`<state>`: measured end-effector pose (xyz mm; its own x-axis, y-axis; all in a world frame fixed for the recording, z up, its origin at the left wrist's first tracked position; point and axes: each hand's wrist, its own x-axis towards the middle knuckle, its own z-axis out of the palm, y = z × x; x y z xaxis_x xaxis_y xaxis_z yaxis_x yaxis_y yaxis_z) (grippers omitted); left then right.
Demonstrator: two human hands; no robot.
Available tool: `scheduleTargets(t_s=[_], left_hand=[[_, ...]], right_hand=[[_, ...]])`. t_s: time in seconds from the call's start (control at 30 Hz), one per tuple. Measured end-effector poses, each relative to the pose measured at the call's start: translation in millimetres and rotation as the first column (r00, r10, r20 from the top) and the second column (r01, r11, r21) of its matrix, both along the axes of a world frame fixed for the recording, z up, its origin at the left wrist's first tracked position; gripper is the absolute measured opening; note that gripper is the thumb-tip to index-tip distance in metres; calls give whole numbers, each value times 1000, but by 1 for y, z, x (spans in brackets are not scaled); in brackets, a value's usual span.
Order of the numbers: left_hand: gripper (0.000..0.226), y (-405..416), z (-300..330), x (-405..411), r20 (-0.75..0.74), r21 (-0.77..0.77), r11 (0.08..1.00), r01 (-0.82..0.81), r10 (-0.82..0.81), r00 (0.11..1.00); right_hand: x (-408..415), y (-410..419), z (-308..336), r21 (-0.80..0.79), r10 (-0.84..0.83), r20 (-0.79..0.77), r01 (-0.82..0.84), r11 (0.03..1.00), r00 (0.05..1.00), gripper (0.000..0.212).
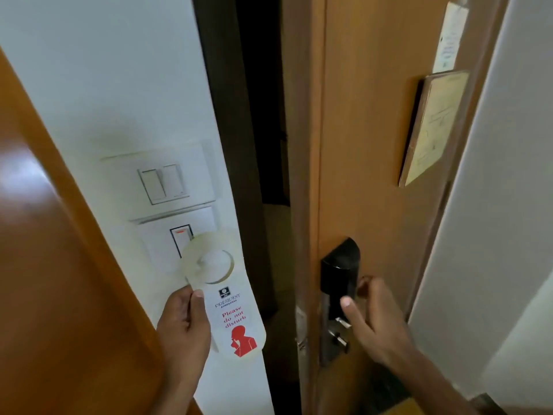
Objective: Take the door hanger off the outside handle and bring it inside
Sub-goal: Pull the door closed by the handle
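My left hand [184, 324] pinches the white door hanger [230, 310] by its left edge, thumb on the front. The card reads "Please do not disturb" in red with a red figure, and its round cut-out points up in front of the wall switches. It hangs on no handle. My right hand [371, 322] is at the inside of the wooden door [374, 145], its fingers curled around the handle below the black lock body [339, 268]. The handle itself is mostly hidden by the fingers. The door stands ajar, with a dark gap [263, 145] to its left.
A white wall strip with a switch plate [161, 181] and a card slot [182, 238] lies left of the gap. An orange wooden panel [45, 265] fills the far left. Framed notices [434, 127] hang on the door. A pale wall [508, 205] stands on the right.
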<state>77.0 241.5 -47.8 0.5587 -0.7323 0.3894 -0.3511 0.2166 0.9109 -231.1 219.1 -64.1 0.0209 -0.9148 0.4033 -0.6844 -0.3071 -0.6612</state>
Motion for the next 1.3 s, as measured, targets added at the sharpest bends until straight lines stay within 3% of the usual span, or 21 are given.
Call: scheduleTargets(t_s=[0.07, 0.13, 0.27, 0.4, 0.5, 0.63, 0.8, 0.97, 1.17, 1.3], left_hand=[[14, -1, 4, 2, -15, 25, 999, -40, 40, 999], [8, -7, 6, 3, -16, 22, 997, -74, 75, 997], [17, -16, 10, 2, -30, 22, 990, -141, 142, 989], [12, -17, 8, 1, -8, 38, 984, -175, 176, 984], [20, -17, 12, 1, 41, 1, 977, -213, 212, 976], [29, -20, 17, -4, 26, -3, 970, -245, 245, 969], [43, -24, 19, -8, 43, -68, 961, -267, 270, 962], [40, -26, 15, -9, -25, -103, 951, -290, 289, 957], [29, -24, 16, -9, -49, -112, 956, -271, 267, 962], [23, -24, 17, -9, -39, -84, 961, -264, 261, 964]], right_hand=[[11, -26, -33, 60, 122, -213, -112, 992, 969, 64], [24, -53, -43, 101, 235, -410, -212, 972, 881, 66], [43, -106, -47, 51, 348, -480, -370, 927, 805, 47], [57, -162, -44, 20, 252, -608, -303, 953, 753, 45], [83, -193, -45, 53, 253, -634, -285, 957, 731, 62], [100, -228, -48, 94, 251, -580, -242, 966, 775, 72], [117, -248, -60, 100, 228, -505, -206, 973, 832, 68], [126, -258, -67, 125, 266, -366, -237, 964, 892, 65], [129, -263, -54, 169, 319, -434, -272, 947, 842, 64], [128, -263, -37, 189, 316, -623, -255, 948, 716, 64]])
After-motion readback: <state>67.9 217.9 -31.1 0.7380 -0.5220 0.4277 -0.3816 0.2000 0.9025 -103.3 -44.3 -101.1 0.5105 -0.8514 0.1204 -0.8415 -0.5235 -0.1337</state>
